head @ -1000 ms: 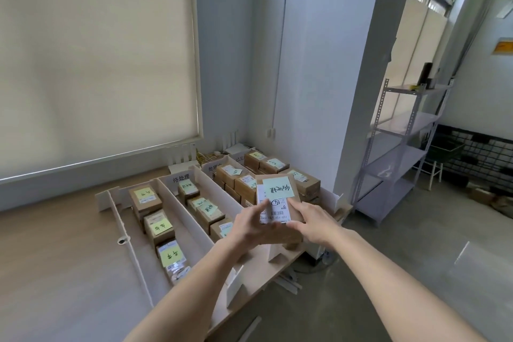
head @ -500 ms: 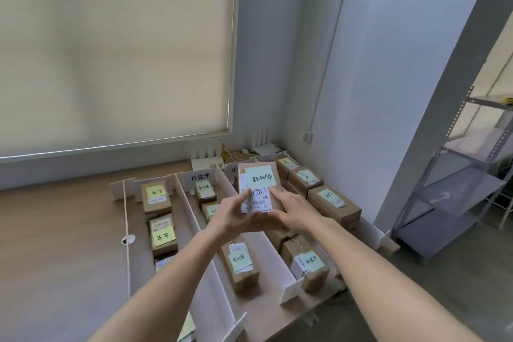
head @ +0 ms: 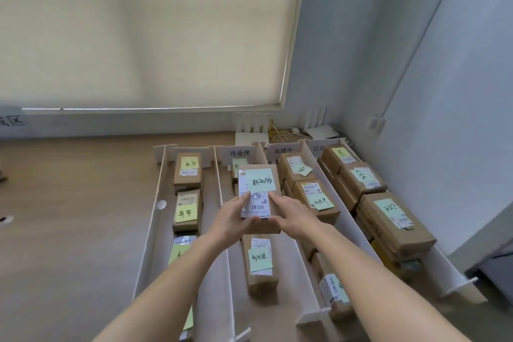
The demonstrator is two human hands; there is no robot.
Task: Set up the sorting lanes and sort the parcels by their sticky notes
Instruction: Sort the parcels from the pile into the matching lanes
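I hold a brown cardboard parcel [head: 259, 175] with a white shipping label and a green sticky note [head: 260, 180] over the second lane from the left. My left hand [head: 234, 219] grips its near left side and my right hand [head: 291, 215] grips its near right side. White foam-board dividers [head: 222, 203] form several lanes on the wooden table [head: 69, 216]. A lane sign [head: 240, 153] stands at the far end of this lane. Below the held parcel another parcel [head: 259, 264] with a green note lies in the same lane.
The left lane holds parcels [head: 187, 172] with yellow notes. The lanes to the right hold several stacked parcels [head: 394, 222] with green notes. White routers and cables [head: 319, 132] sit in the far corner by the wall. The table's edge runs at the right.
Both hands have carried the parcel leftwards from over the right lanes to over the second lane. My view has turned left and down, away from the shelf.
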